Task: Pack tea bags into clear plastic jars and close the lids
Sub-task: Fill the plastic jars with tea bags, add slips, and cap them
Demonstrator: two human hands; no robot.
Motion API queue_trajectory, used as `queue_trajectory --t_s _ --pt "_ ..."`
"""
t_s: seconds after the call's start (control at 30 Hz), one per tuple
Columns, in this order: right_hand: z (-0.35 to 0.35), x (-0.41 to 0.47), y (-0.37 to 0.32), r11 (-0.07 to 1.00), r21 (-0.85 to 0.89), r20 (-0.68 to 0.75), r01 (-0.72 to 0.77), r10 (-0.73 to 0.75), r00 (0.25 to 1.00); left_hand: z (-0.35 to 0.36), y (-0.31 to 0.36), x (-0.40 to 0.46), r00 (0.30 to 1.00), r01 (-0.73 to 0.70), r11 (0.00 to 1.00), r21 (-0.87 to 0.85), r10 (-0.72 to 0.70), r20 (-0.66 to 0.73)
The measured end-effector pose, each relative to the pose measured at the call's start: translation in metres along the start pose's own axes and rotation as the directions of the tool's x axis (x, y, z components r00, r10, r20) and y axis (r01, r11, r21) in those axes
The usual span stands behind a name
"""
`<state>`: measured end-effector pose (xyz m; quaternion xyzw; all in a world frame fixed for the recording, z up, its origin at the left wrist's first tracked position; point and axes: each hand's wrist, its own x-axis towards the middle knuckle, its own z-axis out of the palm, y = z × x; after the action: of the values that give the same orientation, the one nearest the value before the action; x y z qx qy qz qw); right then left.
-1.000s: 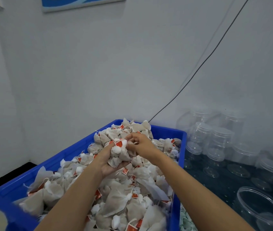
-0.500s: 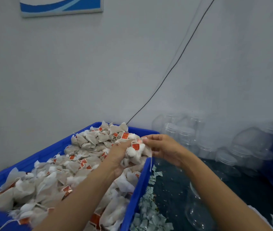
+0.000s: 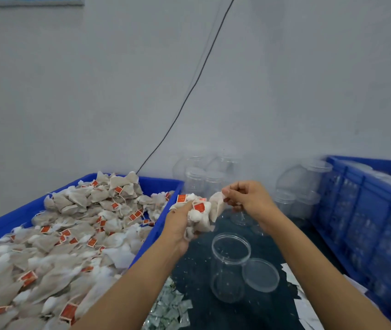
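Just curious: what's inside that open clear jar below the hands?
The open jar looks empty; the dark surface shows through it. Its lid lies beside it. Nothing hides its inside.

A tray point(image 3: 161, 182) heaped with tea bags point(image 3: 70, 225) fills the left side, and a crate point(image 3: 361, 210) stands along the right, with the table point(image 3: 268, 303) between them. On that middle stretch an open jar point(image 3: 230, 265) stands upright with a lid point(image 3: 260, 275) lying flat just to its right, and a group of lidded jars point(image 3: 204, 179) stands behind, against the wall point(image 3: 118, 91). Both hands are raised above the table behind the open jar, the left hand point(image 3: 180, 225) holding a bunch of tea bags point(image 3: 199, 210) just right of the tray's edge, the right hand point(image 3: 249, 196) beside it pinching one bag.
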<state>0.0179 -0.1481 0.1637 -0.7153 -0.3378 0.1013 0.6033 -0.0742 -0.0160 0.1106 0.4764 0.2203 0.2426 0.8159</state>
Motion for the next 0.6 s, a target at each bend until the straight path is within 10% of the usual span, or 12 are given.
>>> queue_trajectory --t_s 0.6 --pt "0.004 -0.014 0.065 0.678 -0.706 0.334 0.204 0.065 0.94 0.0 -0.026 0.005 0.996 0.069 0.984 -0.164 -0.076 -0.037"
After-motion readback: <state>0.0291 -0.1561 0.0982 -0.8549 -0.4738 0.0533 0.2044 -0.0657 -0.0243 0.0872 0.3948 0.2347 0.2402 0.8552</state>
